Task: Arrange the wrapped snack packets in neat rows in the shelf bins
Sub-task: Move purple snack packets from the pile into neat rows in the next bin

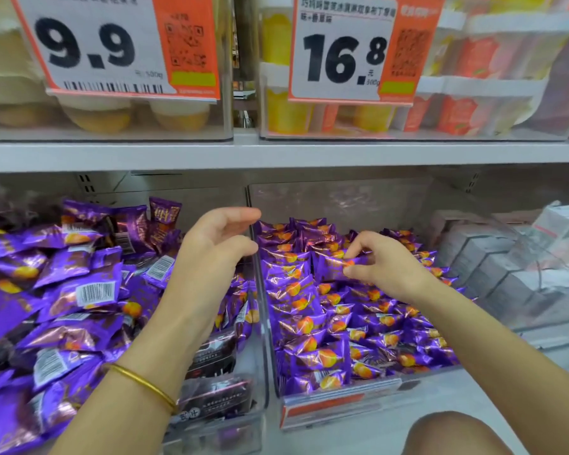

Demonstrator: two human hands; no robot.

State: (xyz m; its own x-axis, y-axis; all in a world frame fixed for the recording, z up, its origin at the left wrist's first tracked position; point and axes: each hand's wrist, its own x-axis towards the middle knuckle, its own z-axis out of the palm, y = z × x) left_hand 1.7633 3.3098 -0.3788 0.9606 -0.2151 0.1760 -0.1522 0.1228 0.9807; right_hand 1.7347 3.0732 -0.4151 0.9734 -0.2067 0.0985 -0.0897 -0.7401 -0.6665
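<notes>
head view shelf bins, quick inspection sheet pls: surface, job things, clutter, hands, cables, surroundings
surface: white shelf board under clear bins.
job's things: right bin holds purple packets in rows; left bin holds a jumbled heap.
clutter: dark packets at left bin's front.
grippers: right hand pinches one packet; left hand holds nothing.
cables: nothing seen.
surroundings: price tags 9.9 and 16.8 above; grey boxes rightward.

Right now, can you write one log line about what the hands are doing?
left hand: empty, above left bin | right hand: pinches purple packet in right bin | right bin: neat rows | left bin: jumbled
</notes>
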